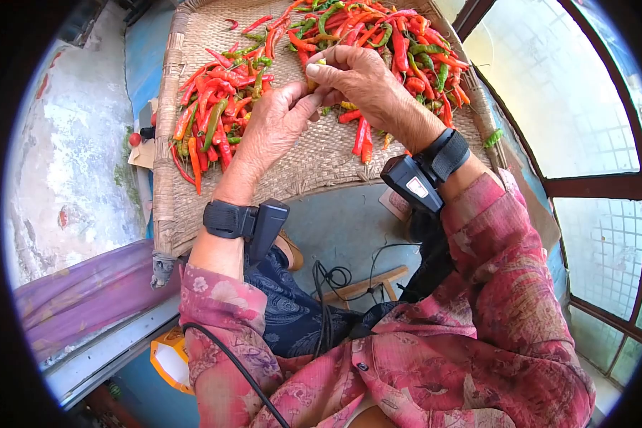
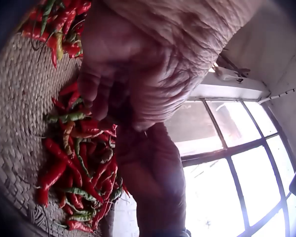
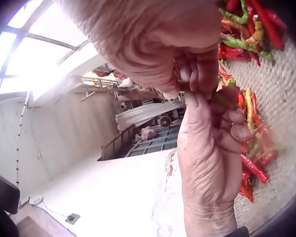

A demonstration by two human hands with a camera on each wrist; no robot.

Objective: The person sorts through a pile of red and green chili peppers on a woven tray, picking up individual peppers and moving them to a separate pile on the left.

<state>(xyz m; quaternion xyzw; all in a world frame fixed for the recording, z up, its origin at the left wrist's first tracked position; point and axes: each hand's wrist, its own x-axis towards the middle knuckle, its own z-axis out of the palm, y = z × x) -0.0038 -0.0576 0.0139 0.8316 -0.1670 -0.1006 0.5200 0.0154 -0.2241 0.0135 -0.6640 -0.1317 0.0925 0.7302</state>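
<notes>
Over the woven tray (image 1: 192, 43) my two hands meet, fingertips together. My left hand (image 1: 272, 123) holds a yellow-green chili pepper (image 3: 223, 99) in its curled fingers, mostly hidden by them. Thumb and fingers of my right hand (image 1: 367, 84) pinch at the same pepper's end, where the left fingertips also are. Red and green chili peppers (image 1: 217, 100) lie heaped to the left of the hands. A bigger heap of mixed chili peppers (image 1: 406, 50) spreads behind and to the right.
The tray's front rim runs just before my knees. A paned window (image 1: 592, 107) stands close on the right, a worn wall (image 1: 78, 143) on the left. Black cables (image 1: 328, 285) and a wooden stool (image 1: 367, 285) are below. A single green pepper (image 1: 493, 138) sits on the right rim.
</notes>
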